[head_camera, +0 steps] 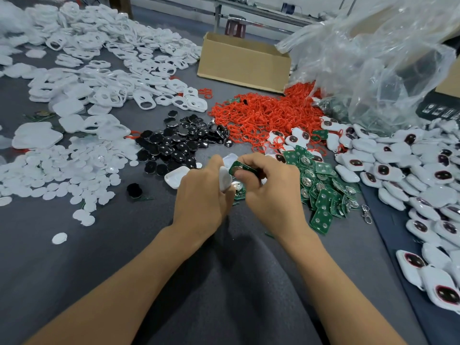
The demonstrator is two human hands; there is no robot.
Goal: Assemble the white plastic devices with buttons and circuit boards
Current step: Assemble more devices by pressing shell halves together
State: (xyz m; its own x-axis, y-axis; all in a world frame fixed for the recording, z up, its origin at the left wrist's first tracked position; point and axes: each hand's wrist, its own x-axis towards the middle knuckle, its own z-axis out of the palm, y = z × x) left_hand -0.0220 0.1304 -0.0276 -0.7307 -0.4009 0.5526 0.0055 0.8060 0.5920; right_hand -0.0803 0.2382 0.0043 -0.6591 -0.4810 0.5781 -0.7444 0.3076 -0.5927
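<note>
My left hand grips a white plastic shell on edge at the table's middle. Right beside it, my right hand pinches a green circuit board with a round metal contact, held against the shell's top. Another board lies on the table just under both hands. A pile of green boards spreads to the right. Black buttons lie heaped behind my hands, and an empty white shell rests to the left.
Assembled white devices cover the right side. Red rings pile at the back centre. White frames and white discs fill the left. A cardboard box and a clear plastic bag stand behind.
</note>
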